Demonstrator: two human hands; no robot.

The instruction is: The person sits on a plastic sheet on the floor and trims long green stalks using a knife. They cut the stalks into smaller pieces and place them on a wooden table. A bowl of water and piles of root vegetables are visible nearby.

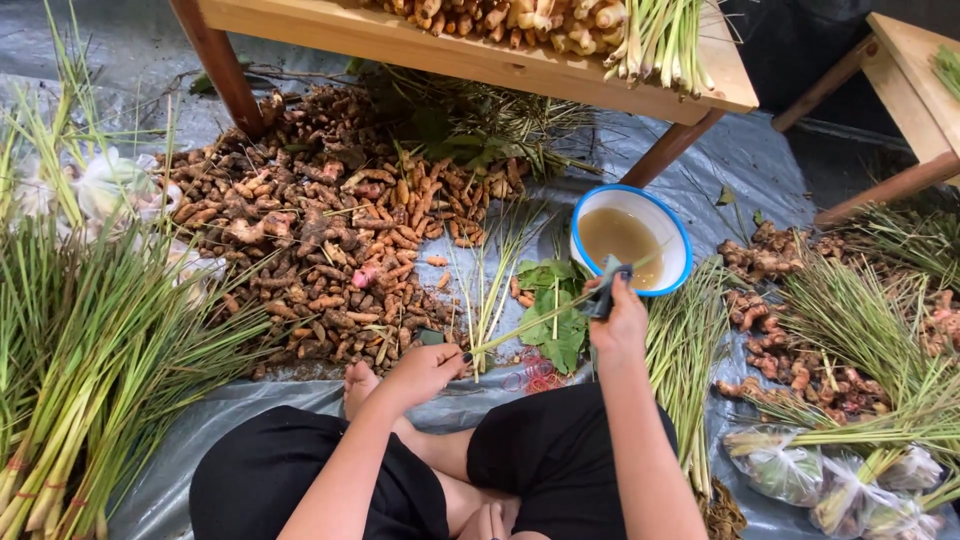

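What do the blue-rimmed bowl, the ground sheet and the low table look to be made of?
Bowl: probably enamelled metal or plastic; glossy white inside, blue rim, holding brownish liquid.
Ground sheet: thin plastic film; grey, shiny, wrinkled.
Table: wood; pale smooth top, darker reddish-brown legs.

A lemongrass stalk (520,330) is held at its base by the left hand (425,370), while a dark knife (606,292) is gripped in the right hand (620,325) just beside a blue-rimmed bowl (678,235) of murky liquid. Turmeric roots (330,240) are heaped on the grey tarp (750,160).
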